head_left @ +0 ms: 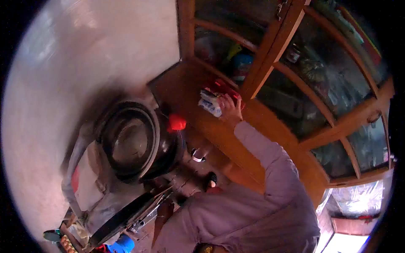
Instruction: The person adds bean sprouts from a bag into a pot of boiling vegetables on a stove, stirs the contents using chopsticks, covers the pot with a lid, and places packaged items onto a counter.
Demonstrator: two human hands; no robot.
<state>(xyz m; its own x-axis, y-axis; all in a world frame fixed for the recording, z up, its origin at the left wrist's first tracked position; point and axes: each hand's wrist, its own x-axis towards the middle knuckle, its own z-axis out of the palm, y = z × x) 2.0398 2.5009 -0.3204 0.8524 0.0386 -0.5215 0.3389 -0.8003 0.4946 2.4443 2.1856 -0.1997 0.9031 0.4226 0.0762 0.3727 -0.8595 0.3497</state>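
Note:
My right arm reaches across a wooden cabinet top. At its end my right hand (230,110) has its fingers curled over the side of a white packet with blue markings (209,103). A red package (223,87) lies right behind the packet and against the fingers, close to the glazed doors. My left arm (163,213) hangs low beside my body, in shadow. The fingers of my left hand cannot be made out there, nor whether they hold anything.
A wooden cabinet with glass doors (274,46) rises behind the ledge (177,82). Left of it stands a large dark round pot (166,147), with a red object (177,122) near its rim. A blue container (122,244) and clutter lie at lower left.

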